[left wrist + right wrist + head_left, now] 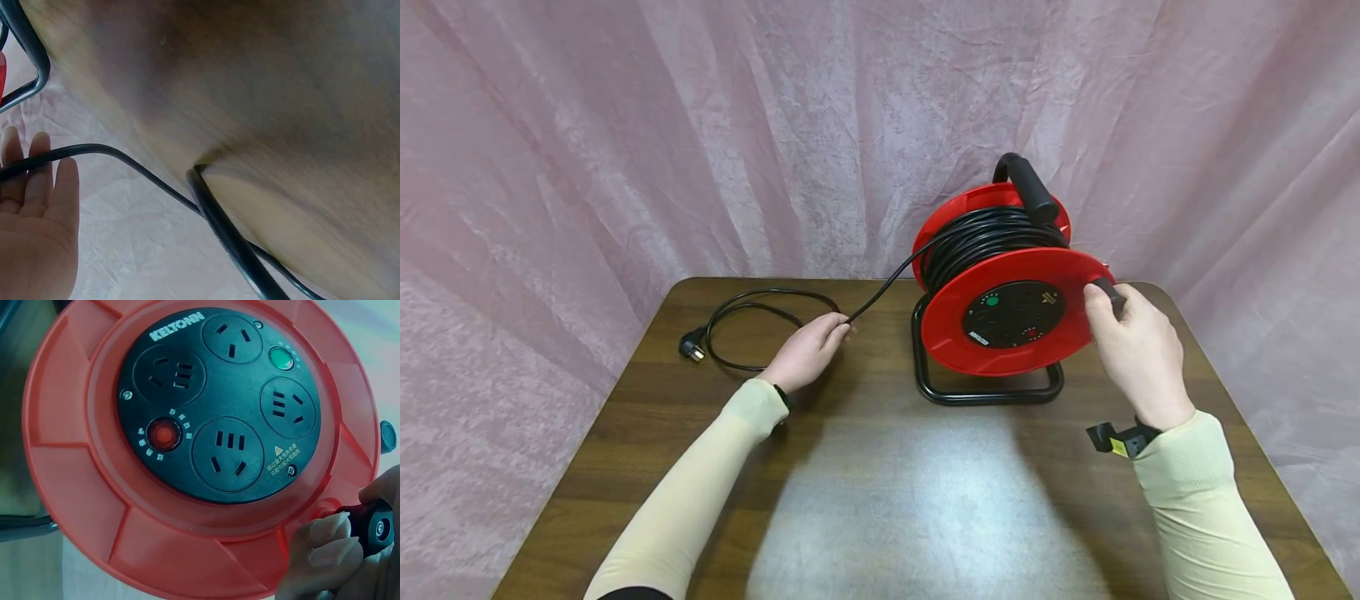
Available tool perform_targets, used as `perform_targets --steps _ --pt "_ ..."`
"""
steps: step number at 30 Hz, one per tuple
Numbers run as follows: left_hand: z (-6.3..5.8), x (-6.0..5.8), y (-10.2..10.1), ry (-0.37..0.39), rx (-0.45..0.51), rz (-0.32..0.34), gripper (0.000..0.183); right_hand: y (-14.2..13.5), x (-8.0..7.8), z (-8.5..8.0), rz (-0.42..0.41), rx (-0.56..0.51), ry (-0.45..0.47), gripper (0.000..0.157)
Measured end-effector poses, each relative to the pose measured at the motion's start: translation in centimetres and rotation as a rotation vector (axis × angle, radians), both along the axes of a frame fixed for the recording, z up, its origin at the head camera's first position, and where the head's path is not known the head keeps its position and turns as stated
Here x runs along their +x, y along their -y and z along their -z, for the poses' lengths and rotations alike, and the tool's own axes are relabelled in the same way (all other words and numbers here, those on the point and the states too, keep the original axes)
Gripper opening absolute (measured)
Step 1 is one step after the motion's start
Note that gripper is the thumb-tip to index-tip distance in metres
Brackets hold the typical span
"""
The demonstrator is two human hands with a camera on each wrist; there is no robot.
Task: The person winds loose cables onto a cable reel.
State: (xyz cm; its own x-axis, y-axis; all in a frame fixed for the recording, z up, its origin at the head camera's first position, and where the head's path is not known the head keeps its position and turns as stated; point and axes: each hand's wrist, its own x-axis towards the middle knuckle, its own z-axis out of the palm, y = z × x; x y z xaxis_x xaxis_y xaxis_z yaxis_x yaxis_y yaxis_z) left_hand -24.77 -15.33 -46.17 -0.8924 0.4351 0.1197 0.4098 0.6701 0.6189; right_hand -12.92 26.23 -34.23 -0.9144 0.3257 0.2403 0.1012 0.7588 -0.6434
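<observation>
A red cable reel (940, 337) stands on its black tube frame (988, 399), wound with black cable (970, 242). From the drum, a length of cable runs down left to my left hand (811, 346), which holds it between thumb and fingers. In the left wrist view the cable (94, 149) crosses the fingers (62, 190). My right hand (1138, 350) grips the black crank knob (1107, 296) near the reel's rim. Fingers curl round that knob (375, 526) in the right wrist view. The reel's face carries a black socket panel (244, 381) with a green light and a red button.
Loose loops of cable (752, 292) lie on the wooden table (880, 467) left of the reel, ending in a black plug (692, 343). The reel's carrying handle (1032, 190) rises on top. A pink curtain (805, 125) hangs behind the table.
</observation>
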Motion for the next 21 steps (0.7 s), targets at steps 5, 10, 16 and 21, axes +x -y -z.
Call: perform_targets --steps 5,10,16,21 --pt "0.2 -0.2 0.0 0.009 0.013 0.004 0.037 -0.5 0.0 0.3 0.010 0.001 0.022 0.054" --pt "-0.1 -0.3 -0.4 -0.008 0.021 0.015 0.035 -1.1 -0.1 0.9 0.003 0.017 0.042 0.052" --pt "-0.1 -0.4 -0.6 -0.009 0.025 0.023 0.035 -1.5 -0.1 1.4 -0.001 0.023 0.054 0.052" --pt "-0.3 -0.5 -0.8 -0.009 0.029 0.017 0.035 -1.8 -0.1 1.6 -0.008 0.018 0.052 0.052"
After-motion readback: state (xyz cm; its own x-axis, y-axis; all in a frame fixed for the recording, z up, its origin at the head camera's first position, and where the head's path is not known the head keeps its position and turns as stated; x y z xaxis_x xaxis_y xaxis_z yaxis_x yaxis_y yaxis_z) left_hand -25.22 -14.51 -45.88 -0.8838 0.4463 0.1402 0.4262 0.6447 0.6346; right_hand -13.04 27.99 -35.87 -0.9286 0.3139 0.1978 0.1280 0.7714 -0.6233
